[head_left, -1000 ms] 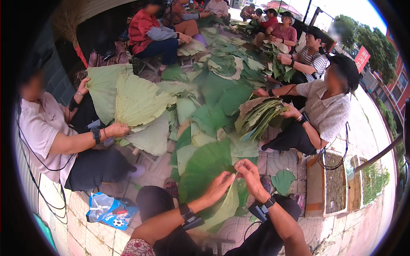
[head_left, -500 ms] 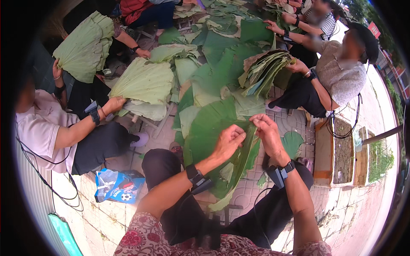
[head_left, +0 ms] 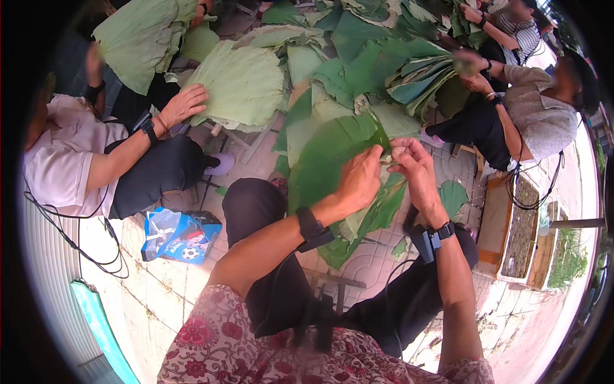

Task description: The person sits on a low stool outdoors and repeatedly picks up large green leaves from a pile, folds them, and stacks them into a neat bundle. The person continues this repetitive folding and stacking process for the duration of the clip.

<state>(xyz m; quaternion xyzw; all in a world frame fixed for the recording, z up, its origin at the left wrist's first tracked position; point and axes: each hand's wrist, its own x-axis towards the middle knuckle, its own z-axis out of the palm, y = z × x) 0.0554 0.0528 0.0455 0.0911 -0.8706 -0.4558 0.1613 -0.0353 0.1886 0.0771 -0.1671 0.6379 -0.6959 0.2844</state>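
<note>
You've got the big green leaf (head_left: 323, 160) up in front of you, just beyond your left knee (head_left: 254, 201), blade angled toward the leaf pile (head_left: 358, 67). Left hand (head_left: 359, 180): fingers curled, pinching the leaf near its right edge; exact contact hidden behind your knuckles. Right hand (head_left: 414, 168): thumb and fingertips nipping a small pale bit right beside it, so the two grips nearly meet, probably to work one spot with good control. Pinching there leaves most of the blade unsupported; a folded flap (head_left: 352, 232) droops below your hands, same leaf or another, can't tell. Knees apart likely gives that flap room to hang. On your left, pale leaves (head_left: 240, 86) sit on a stool (head_left: 259, 136), which seems to keep them off the paving. On your right, a co-worker (head_left: 540, 118) holds a fanned stack (head_left: 414, 78) raised, edges splayed. The blue bag (head_left: 181, 238) sits left of you, apart from the leaves.
</note>
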